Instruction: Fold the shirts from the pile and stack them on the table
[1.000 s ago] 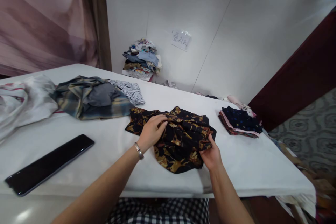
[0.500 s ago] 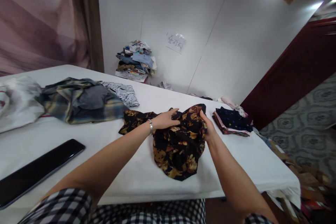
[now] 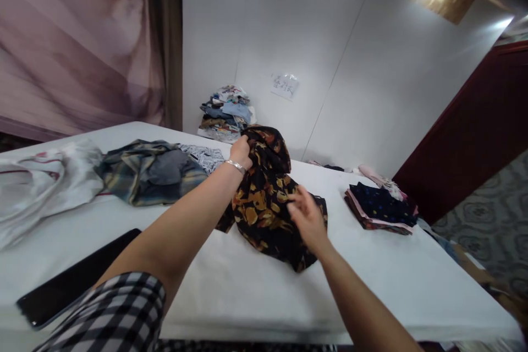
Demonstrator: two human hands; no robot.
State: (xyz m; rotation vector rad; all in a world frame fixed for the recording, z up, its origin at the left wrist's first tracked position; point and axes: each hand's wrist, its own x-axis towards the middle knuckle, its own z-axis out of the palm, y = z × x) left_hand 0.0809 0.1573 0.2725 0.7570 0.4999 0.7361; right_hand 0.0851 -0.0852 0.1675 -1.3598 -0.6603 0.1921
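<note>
A black garment with a yellow and brown floral print (image 3: 264, 203) hangs bunched over the middle of the white table. My left hand (image 3: 241, 153), with a silver bracelet at the wrist, is closed on its upper left part and holds it raised. The garment's lower end droops towards the tabletop, and its exact shape is hidden in the folds. In front of the cloth on the right, my right hand (image 3: 308, 220) has its fingers apart and grips nothing; I cannot tell whether it touches the fabric.
A folded stack with a dark blue spotted piece on top (image 3: 381, 206) lies at the right. Leftward are a crumpled plaid shirt (image 3: 136, 176), a white garment (image 3: 70, 181) and a black phone-like slab (image 3: 78, 280). A tall clothes pile (image 3: 226, 113) stands at the back.
My left hand has closed on the floral garment and lifted its upper part away from me. My right hand has let go of its right edge, and the view has shifted.
</note>
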